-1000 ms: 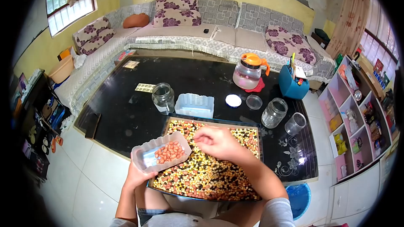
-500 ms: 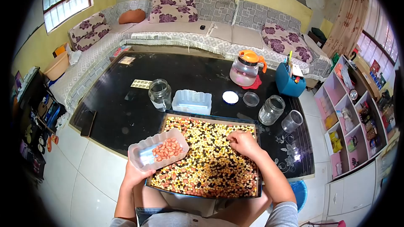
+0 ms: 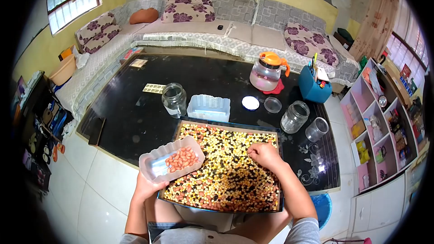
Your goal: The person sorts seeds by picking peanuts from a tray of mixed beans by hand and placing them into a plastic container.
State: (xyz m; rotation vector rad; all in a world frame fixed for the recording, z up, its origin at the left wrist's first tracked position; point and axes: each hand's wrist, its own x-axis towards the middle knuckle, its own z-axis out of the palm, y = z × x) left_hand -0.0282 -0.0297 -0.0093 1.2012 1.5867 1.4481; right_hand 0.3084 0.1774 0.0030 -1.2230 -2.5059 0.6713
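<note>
My left hand (image 3: 148,187) grips a translucent plastic tub (image 3: 156,167), tilted over the left edge of a wide tray (image 3: 229,127). Reddish peanuts (image 3: 181,159) lie in the tub's right part. The tray holds a mix of yellow and white kernels, black beans and peanuts (image 3: 221,171). Over the tray's right side, my right hand (image 3: 264,155) is closed at the surface of the mix, fingertips pressed together; anything between them is too small to make out.
Behind the tray on the black table (image 3: 131,95) stand an empty tub (image 3: 209,108), glass jars (image 3: 174,100) (image 3: 295,117), a clear cup (image 3: 317,129), two lids (image 3: 250,103), an orange-topped pitcher (image 3: 265,76) and a blue holder (image 3: 314,88). A phone (image 3: 96,131) lies left.
My right hand has moved right from near the tub to the tray's right side, where it now stays with its fingers closed. My left hand still holds the tub.
</note>
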